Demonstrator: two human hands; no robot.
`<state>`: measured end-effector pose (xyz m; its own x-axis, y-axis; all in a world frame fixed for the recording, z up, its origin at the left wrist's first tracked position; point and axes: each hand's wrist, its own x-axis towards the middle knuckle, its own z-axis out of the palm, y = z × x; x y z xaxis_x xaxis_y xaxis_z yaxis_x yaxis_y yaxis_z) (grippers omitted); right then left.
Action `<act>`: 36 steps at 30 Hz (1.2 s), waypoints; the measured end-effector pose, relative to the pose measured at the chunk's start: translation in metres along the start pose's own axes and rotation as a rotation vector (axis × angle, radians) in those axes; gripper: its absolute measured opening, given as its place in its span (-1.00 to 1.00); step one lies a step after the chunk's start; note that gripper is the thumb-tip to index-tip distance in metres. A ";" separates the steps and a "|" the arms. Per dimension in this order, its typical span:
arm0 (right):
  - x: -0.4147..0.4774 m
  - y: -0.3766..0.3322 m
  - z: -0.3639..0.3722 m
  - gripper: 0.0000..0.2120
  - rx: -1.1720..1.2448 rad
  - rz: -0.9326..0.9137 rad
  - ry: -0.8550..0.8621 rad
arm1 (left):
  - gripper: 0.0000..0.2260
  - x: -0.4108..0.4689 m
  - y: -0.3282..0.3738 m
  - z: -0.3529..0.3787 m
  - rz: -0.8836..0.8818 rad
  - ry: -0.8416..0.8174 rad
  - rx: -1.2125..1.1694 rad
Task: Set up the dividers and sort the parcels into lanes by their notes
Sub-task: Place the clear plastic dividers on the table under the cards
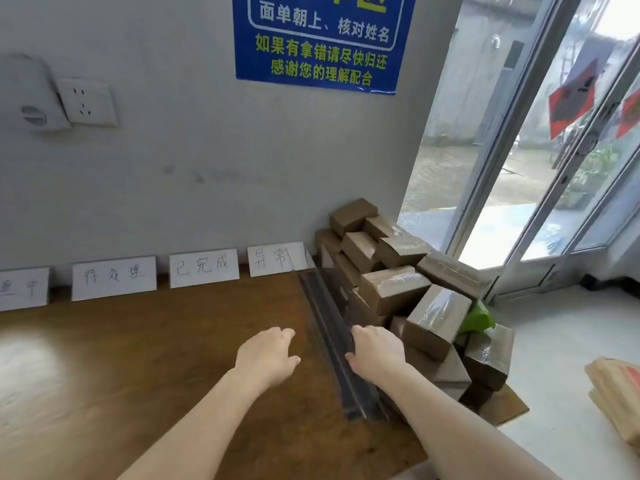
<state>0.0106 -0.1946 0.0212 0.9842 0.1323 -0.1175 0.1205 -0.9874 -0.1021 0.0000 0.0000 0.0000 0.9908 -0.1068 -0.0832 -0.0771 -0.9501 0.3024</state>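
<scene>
Long dark divider strips [329, 323] lie bundled on the right part of the brown wooden table [138, 358], running from the wall toward me. My right hand [375, 351] grips the bundle near its middle, fingers curled over its edge. My left hand [265, 355] hovers just left of the strips, fingers relaxed, holding nothing. A heap of taped brown cardboard parcels [408, 289] is piled at the table's right end. Several white label cards [204, 268] with handwritten characters lean against the wall at the back of the table.
A green bag [479, 318] pokes out among the parcels. More cardboard [616, 393] sits on the white floor at the far right. Glass doors [540, 150] stand behind the heap. A blue poster [322, 43] and a wall socket [88, 102] hang on the grey wall.
</scene>
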 end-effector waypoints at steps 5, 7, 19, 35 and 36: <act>0.028 0.018 0.022 -0.76 0.062 0.034 -0.101 | -0.44 0.033 0.021 0.035 -0.116 -0.201 -0.123; 0.038 0.022 0.030 -0.78 0.071 0.034 -0.111 | -0.39 0.042 0.030 0.050 -0.156 -0.274 -0.156; 0.070 0.032 0.050 -0.83 0.138 0.065 -0.141 | -0.45 0.070 0.049 0.079 -0.281 -0.260 -0.303; 0.043 0.013 0.033 -0.77 0.072 -0.037 0.027 | -0.57 0.016 0.017 0.050 -0.296 0.093 -0.240; 0.038 0.007 0.032 -0.78 0.085 -0.035 0.044 | -0.57 0.009 0.012 0.047 -0.293 0.110 -0.239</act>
<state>0.0449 -0.1939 -0.0153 0.9846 0.1606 -0.0695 0.1451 -0.9712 -0.1890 0.0023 -0.0264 -0.0420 0.9740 0.2032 -0.1002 0.2260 -0.8391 0.4949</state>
